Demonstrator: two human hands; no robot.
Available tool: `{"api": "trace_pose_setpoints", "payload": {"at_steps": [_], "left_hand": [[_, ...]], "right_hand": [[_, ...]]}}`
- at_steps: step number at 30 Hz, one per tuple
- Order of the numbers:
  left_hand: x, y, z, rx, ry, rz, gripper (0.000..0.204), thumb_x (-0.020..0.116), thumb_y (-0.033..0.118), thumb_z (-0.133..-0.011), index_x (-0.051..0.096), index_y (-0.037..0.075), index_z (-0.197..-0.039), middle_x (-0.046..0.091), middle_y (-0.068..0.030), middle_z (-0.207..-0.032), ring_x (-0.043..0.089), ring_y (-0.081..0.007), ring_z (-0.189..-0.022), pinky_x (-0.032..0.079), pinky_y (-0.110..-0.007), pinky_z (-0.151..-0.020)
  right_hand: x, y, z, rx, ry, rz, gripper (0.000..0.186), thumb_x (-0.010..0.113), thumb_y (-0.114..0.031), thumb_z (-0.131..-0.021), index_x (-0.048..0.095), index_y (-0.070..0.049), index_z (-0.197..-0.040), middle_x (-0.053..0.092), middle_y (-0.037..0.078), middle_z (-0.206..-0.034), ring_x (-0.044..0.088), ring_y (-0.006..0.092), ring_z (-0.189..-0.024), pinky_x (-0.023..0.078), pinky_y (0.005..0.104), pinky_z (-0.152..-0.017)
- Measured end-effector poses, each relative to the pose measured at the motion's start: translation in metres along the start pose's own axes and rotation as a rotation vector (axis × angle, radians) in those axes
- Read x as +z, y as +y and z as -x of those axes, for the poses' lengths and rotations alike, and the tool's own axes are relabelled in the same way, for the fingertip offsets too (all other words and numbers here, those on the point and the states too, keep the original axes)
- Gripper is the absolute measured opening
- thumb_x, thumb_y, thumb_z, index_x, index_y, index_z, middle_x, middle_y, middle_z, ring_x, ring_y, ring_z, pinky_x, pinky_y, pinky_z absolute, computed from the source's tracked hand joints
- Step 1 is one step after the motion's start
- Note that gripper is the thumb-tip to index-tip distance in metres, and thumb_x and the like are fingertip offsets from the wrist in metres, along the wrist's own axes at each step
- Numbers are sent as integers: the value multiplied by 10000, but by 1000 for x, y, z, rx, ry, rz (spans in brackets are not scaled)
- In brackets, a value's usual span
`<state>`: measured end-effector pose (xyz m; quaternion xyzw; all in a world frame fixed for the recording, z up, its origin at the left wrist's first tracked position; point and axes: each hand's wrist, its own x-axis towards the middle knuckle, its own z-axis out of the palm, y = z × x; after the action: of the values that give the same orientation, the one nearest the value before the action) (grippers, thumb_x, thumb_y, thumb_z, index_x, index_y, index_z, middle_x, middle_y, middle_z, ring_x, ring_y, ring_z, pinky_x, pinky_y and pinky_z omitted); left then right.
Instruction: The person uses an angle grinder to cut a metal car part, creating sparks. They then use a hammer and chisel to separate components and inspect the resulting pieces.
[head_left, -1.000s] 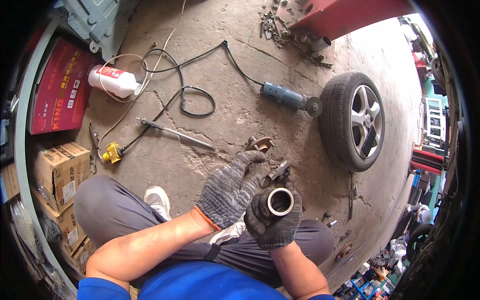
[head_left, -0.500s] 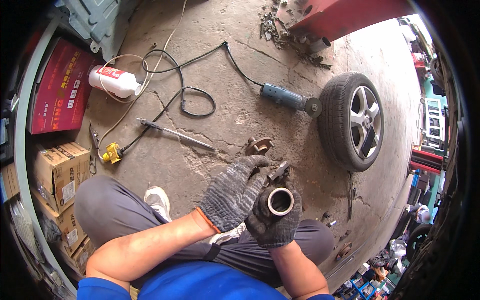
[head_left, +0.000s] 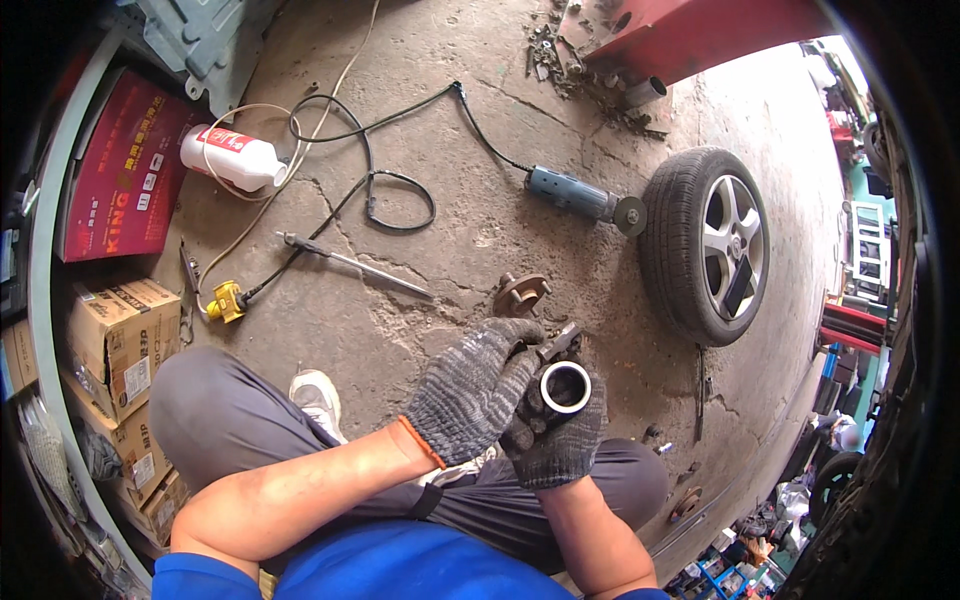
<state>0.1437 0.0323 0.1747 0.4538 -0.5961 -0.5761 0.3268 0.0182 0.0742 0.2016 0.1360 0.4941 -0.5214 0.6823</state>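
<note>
A short hollow metal cylinder with a bright, smooth rim (head_left: 587, 391) is in my right hand (head_left: 562, 447), whose gloved fingers wrap round it. Its open end faces up toward me. Just left of it, my left hand (head_left: 468, 388) has its gloved fingers bent and pressed together; what they hold, if anything, is hidden. A hammer-like metal head (head_left: 558, 342) shows beyond the left fingertips, and I cannot tell whether it is touched. A rusty wheel hub with studs (head_left: 522, 294) lies on the floor just past my left hand.
An angle grinder (head_left: 572, 194) lies ahead, its cord looping left. Beside it stands a wheel with a tyre (head_left: 678, 245). A long metal rod tool (head_left: 355, 264), a white bottle (head_left: 232, 158) and cardboard boxes (head_left: 125, 335) are to the left. A red lift base (head_left: 690, 45) is at the back.
My right hand has risen slightly with the cylinder, and the rim has tilted a little. My left hand stays close to it with fingers still bent. The floor items have barely shifted in view.
</note>
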Motion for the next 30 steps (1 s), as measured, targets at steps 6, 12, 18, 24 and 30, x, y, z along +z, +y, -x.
{"api": "trace_pose_setpoints", "payload": {"at_steps": [6, 12, 18, 24, 30], "left_hand": [[0, 1, 0, -9, -22, -25, 269, 576, 131, -925, 595, -4, -1157, 624, -199, -1104, 612, -341, -1040, 481, -399, -919], [0, 1, 0, 3, -6, -15, 263, 581, 138, -923, 601, 3, -1148, 630, -193, -1092, 619, -342, -1024, 485, -401, -909], [0, 3, -1, 6, -7, -42, 248, 591, 143, -917, 616, 11, -1125, 638, -186, -1074, 622, -340, -1014, 488, -403, -903], [-5, 11, -4, 93, -121, -41, 391, 649, 243, -888, 580, 19, -1201, 605, -202, -1151, 587, -372, -1071, 465, -430, -943], [6, 8, 3, 97, -269, 116, 643, 725, 287, -837, 466, 10, -1356, 549, -206, -1290, 535, -358, -1192, 419, -413, -1030]], "right_hand": [[-4, 1, -4, -15, 32, 28, 485, 342, -522, -937, 568, -154, -715, 477, -23, -535, 430, 132, -410, 363, 260, -371], [-3, 3, -4, -6, 27, -17, 468, 385, -546, -933, 552, -167, -716, 452, -8, -510, 401, 146, -392, 315, 283, -346], [-23, 3, -8, 37, -83, -133, 429, 409, -526, -939, 618, -157, -875, 602, 28, -715, 579, 174, -631, 491, 327, -561], [-21, 8, -3, -153, -146, 38, 449, 463, -440, -949, 594, -77, -1178, 640, 105, -1119, 619, 236, -1048, 508, 387, -928], [-24, 16, 5, -583, -166, 610, 347, 487, -183, -971, 506, -10, -1271, 604, 118, -1196, 590, 238, -1124, 485, 379, -958]]}}
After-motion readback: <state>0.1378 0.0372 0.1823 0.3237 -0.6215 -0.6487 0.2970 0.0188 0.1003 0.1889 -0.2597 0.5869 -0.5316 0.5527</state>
